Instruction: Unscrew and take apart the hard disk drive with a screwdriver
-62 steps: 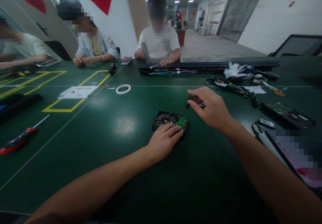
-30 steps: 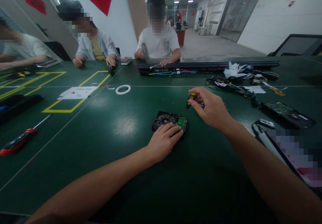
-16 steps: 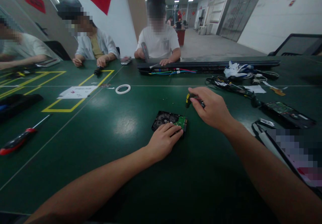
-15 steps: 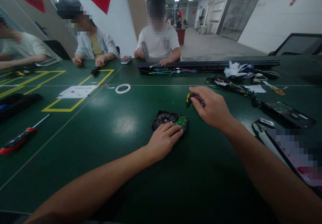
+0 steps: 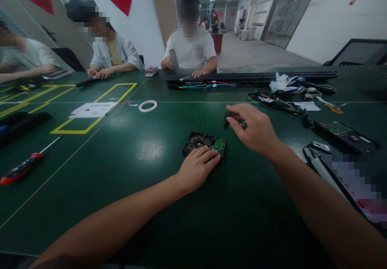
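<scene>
Head view: the hard drive lies on the table, long axis roughly left to right. The left hand, nearest, covers its near edge; whether that grip pinches, I cannot tell. Right of the drive, the right hand holds a screwdriver, tip down by the green board. Leftward beyond the drive, print on a paper and writing on a red banner are unreadable.

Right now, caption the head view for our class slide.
Left hand resting on a hard drive, right hand gripping a screwdriver.

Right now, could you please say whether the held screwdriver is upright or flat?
Upright, slightly tilted: the right hand grips the screwdriver, shaft pointing down at the green board.
</scene>
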### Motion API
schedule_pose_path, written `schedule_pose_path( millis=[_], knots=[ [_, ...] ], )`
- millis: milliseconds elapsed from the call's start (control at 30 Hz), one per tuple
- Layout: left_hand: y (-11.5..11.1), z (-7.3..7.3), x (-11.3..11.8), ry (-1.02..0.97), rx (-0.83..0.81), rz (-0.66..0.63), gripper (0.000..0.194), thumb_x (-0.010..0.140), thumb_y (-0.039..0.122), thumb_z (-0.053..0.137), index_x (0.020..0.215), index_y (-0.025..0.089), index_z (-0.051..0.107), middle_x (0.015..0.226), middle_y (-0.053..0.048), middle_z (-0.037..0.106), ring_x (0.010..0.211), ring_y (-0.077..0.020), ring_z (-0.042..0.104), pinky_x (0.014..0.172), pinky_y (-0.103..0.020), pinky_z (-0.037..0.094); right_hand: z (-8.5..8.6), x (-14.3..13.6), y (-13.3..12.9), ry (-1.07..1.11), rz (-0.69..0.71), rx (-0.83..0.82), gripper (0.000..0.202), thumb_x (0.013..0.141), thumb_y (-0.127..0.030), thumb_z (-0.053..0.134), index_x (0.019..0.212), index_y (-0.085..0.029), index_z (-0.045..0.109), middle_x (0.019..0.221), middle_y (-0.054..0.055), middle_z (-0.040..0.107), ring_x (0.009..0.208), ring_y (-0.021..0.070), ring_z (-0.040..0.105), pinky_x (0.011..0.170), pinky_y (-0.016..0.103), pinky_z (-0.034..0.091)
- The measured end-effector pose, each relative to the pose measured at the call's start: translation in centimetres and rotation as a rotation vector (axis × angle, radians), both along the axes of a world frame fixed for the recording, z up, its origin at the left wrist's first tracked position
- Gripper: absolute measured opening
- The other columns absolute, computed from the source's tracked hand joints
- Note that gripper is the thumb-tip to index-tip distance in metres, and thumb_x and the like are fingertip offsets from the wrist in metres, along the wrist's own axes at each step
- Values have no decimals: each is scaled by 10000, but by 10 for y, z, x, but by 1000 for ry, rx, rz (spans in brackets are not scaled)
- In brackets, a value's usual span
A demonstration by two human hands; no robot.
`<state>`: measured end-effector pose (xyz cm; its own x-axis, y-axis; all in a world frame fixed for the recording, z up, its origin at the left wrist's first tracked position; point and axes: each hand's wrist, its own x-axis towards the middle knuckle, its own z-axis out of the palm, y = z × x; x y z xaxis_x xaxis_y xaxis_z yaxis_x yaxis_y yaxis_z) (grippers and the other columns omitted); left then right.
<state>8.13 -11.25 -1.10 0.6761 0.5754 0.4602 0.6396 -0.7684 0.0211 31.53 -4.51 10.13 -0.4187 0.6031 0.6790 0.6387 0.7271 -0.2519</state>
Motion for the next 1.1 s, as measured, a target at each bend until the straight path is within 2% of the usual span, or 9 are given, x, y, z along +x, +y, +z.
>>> schedule_pose_path(
  millis=[100, 433, 833, 967, 1100],
  knots=[
    [0, 1, 0, -6, 0, -2, 336, 1067, 193, 503, 1369, 181, 651, 1395, -110, 654, 1238, -271, 585, 1041, -454, 509, -1, 1, 0, 7, -7, -4, 312, 982, -228, 571, 1282, -205, 652, 1264, 135, 718, 1045, 296, 718, 906, 490, 595],
    [1, -2, 0, 1, 0, 1, 337, 1067, 206, 517, 1380, 183, 638, 1404, -101, 649, 1230, -270, 585, 1041, -447, 505, 4, 1, -1, -30, 14, 36, 312, 989, -247, 567, 1278, -195, 672, 1213, 136, 732, 1119, 310, 693, 966, 509, 566],
    [0, 2, 0, 5, -5, 4, 334, 1068, 192, 497, 1364, 182, 652, 1389, -113, 656, 1223, -268, 590, 1017, -447, 519, 2, 1, 0, 3, -23, -7, 250, 983, -254, 600, 1224, -221, 656, 1181, 116, 736, 1009, 290, 723, 885, 468, 582],
    [0, -1, 0, -2, -11, 3, 335, 1067, 193, 499, 1363, 187, 655, 1392, -117, 654, 1237, -269, 586, 1030, -453, 515, 4, 0, 0, -7, -5, 22, 213, 982, -262, 614, 1182, -226, 677, 1139, 117, 739, 1057, 312, 704, 920, 496, 570],
    [1, -1, -1, -4, -12, -6, 341, 1069, 199, 501, 1379, 178, 641, 1398, -113, 651, 1244, -273, 579, 1039, -457, 508, 3, 0, 1, -17, 22, 37, 249, 1000, -225, 558, 1226, -210, 663, 1205, 135, 722, 1160, 320, 675, 1004, 526, 543]
  ],
)
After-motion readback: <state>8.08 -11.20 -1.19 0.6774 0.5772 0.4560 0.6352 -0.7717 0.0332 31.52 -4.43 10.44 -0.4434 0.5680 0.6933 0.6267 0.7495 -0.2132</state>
